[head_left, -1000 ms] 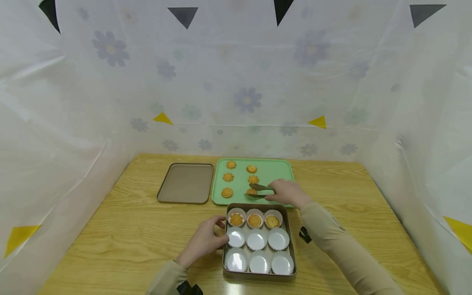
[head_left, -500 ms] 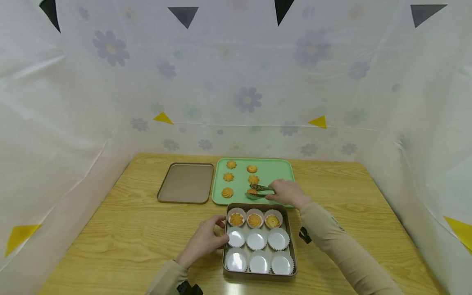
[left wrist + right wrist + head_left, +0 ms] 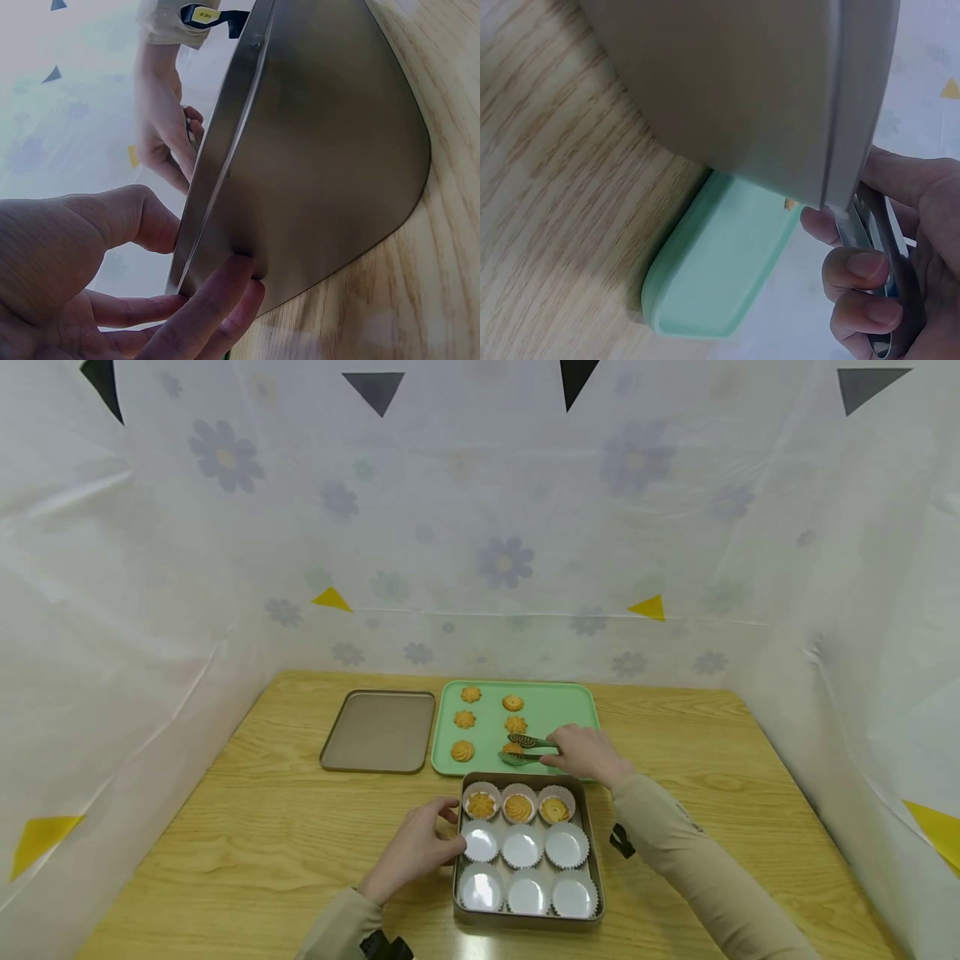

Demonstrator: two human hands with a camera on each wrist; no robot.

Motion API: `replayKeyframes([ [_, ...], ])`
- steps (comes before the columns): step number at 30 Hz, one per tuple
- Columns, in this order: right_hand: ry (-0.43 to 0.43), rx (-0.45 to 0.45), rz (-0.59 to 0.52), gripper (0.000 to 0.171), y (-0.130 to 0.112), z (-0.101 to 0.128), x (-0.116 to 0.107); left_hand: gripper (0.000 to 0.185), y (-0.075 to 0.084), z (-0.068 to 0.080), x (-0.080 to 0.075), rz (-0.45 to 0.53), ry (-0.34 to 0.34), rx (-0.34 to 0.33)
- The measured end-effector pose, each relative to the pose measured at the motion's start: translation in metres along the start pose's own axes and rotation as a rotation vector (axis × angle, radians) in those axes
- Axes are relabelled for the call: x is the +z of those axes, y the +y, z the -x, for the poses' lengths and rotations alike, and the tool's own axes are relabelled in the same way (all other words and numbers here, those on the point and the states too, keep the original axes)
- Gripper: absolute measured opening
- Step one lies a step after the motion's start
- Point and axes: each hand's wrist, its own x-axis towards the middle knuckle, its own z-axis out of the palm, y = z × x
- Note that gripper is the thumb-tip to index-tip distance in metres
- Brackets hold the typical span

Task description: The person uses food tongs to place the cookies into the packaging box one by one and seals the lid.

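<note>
Nine paper cups [image 3: 522,847] fill the tin [image 3: 459,843], three holding cookies; the left hand [image 3: 415,850] grips its near-left wall on the wooden surface [image 3: 225,827]. Beyond, on the green tray [image 3: 570,706], the right hand [image 3: 588,753] squeezes tongs [image 3: 525,749] around a cookie [image 3: 513,749], apparently mid-pickup; lifting it toward an empty cup seems next.

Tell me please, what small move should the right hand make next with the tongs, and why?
Probably close the tongs on the cookie between their tips and lift it off the green tray. The right hand grips them there, the left hand holds the tin, and six paper cups, such as the middle-left one, are empty.
</note>
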Motion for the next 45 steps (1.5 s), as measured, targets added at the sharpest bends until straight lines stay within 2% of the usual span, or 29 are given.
replayKeyframes([
  [6,0.02,-0.016,-0.011,0.019,0.0,0.002,-0.002,0.066,0.0,0.0,0.0,0.005,-0.003,-0.008],
  [14,0.034,-0.025,-0.031,0.035,0.0,0.009,-0.007,0.066,0.0,0.0,0.0,0.005,-0.003,-0.006],
  [25,0.075,-0.054,-0.004,0.036,-0.002,0.022,-0.016,0.065,0.002,-0.001,-0.001,0.014,0.002,0.003],
  [32,0.11,-0.079,0.025,0.021,0.0,0.028,-0.02,0.065,0.001,-0.001,-0.001,0.007,-0.001,0.002],
  [45,0.197,-0.144,0.074,0.02,-0.004,0.044,-0.028,0.065,0.001,-0.001,-0.001,0.028,-0.001,0.004],
])
